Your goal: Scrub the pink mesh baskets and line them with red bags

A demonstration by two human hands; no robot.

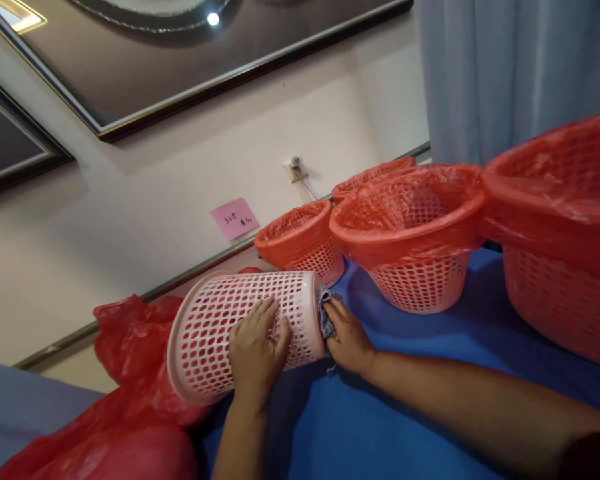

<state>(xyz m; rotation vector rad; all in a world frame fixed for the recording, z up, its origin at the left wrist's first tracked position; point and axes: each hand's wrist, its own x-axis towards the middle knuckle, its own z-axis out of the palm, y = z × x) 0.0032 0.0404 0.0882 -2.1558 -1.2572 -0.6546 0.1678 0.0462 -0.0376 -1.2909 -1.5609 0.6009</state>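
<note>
A pale pink perforated plastic wastebasket (205, 327) lies on its side, its wide rim to the left and its base to the right. My left hand (258, 347) rests on its side wall with the fingers stretched out, holding nothing. At the base end, my right hand (349, 340) has its fingers bent around a grey-blue cloth (326, 313) and presses it against the basket's bottom. Part of the cloth is hidden by those fingers. A red plastic bag (135, 347) is bunched beside the basket's rim at the left.
Several wastebaskets lined with red bags stand to the right: a small one (325, 263), a middle one (420, 283) and a large one (555, 300). Blue cloth (370, 427) covers the surface. Behind are a wall socket (294, 170), a pink note (234, 219) and a curtain (510, 80).
</note>
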